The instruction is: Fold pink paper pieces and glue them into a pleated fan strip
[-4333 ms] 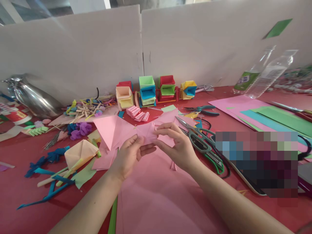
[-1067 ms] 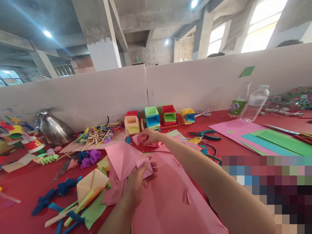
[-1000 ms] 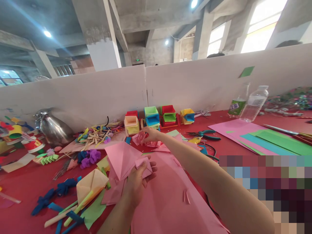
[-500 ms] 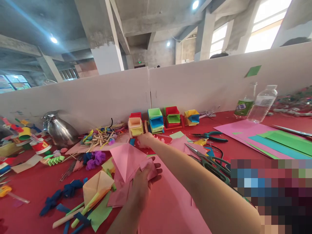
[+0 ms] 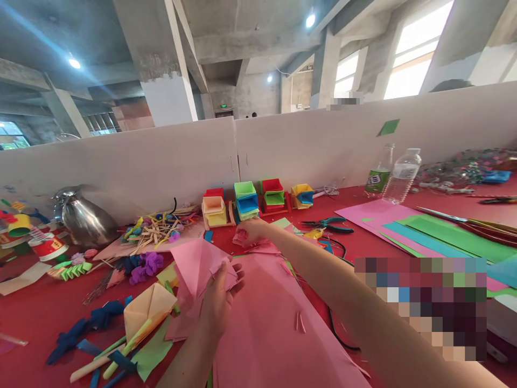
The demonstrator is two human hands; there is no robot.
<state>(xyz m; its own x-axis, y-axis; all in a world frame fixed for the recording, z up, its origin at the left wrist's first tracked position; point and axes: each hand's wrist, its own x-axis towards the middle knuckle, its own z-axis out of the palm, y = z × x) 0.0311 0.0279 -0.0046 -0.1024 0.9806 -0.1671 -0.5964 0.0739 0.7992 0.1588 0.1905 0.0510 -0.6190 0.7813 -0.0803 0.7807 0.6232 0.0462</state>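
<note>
My left hand [image 5: 220, 299] is closed on a folded pink paper piece [image 5: 200, 269], held just above a large pink sheet [image 5: 270, 328] on the red table. My right hand [image 5: 251, 231] is stretched forward, its fingers curled on small pink folded pieces [image 5: 258, 247] lying in front of a row of coloured paper boxes [image 5: 247, 198]. What the right fingers hold is partly hidden.
A silver kettle [image 5: 83, 218] and a pile of sticks [image 5: 155, 229] stand at the left. Pliers [image 5: 329, 223], two bottles [image 5: 393, 175] and coloured sheets [image 5: 436, 231] lie to the right. A peach paper cone [image 5: 145, 310] and blue scraps sit near left. A white partition [image 5: 258, 156] closes the back.
Both hands were together on the pink paper earlier; my right hand has since reached forward to the small pink pieces near the boxes. The view has tilted up.
</note>
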